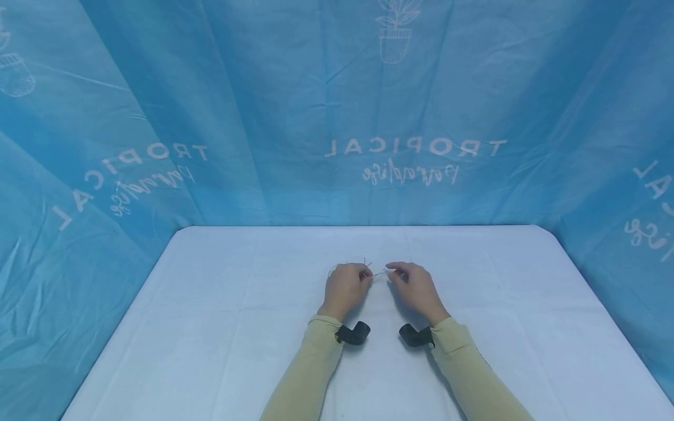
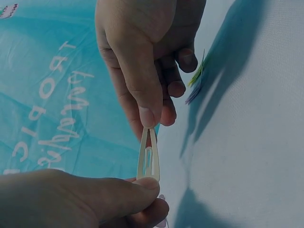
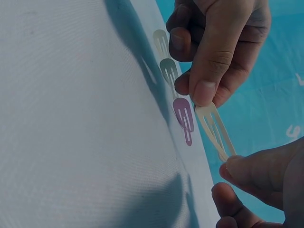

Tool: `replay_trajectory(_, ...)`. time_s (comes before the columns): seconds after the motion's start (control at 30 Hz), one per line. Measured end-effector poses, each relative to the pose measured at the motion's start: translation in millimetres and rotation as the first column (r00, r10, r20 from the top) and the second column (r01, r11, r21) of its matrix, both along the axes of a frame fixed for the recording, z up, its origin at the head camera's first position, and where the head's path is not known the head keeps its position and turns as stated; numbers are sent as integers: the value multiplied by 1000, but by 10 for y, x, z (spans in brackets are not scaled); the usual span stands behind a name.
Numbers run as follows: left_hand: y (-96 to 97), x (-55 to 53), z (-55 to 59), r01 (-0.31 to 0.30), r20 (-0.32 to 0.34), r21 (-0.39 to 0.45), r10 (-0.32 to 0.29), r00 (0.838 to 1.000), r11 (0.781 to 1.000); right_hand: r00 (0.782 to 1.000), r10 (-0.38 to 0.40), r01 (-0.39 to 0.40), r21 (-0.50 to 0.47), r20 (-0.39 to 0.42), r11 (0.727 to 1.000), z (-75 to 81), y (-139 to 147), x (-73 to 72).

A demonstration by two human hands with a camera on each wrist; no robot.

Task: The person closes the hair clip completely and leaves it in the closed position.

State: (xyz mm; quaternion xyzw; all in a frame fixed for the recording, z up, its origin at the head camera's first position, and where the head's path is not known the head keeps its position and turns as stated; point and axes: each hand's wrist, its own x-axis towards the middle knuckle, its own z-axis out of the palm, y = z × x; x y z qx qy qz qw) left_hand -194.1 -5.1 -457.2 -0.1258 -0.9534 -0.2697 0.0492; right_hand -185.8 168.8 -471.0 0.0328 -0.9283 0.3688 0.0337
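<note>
My left hand (image 1: 347, 286) and right hand (image 1: 417, 286) face each other above the white table. Between them they pinch a cream snap hair clip (image 3: 216, 127), also visible in the left wrist view (image 2: 141, 156). The left thumb and finger grip its wide end; the right thumb and finger grip its narrow end. In the right wrist view the clip's middle tongue stands apart from its frame. Beside the left hand lie a purple hair clip (image 3: 183, 111), a grey-green clip (image 3: 167, 70) and a pale clip (image 3: 160, 40), the last two partly hidden behind fingers.
A white cloth covers the table (image 1: 253, 327). Blue printed curtains (image 1: 284, 117) surround its back and sides. Small yellow-green and purple pieces (image 2: 194, 90) show beyond the right fingers, too thin to make out. Each wrist carries a black camera mount (image 1: 354, 333).
</note>
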Motion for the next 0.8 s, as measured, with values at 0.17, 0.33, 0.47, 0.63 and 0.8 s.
replay_trajectory(0.17,-13,-4,9,3,20,10,-3,1000,1000,1000,12,-12,-4,2,1000,-14,4,-7)
replay_trajectory(0.33,-28,-12,20,-2,34,21,1,999,1000,1000,25,-25,-13,5,1000,-8,0,-8)
replay_trajectory(0.47,-35,-23,18,-5,43,31,3,999,1000,1000,26,-26,-18,2,999,-8,-4,-2)
replay_trajectory(0.63,-35,-20,32,-10,44,41,8,999,999,1000,25,-25,-18,-8,1000,-14,4,2)
replay_trajectory(0.8,-32,-20,39,-19,57,50,16,998,999,1000,30,-31,-26,-6,999,-9,7,2)
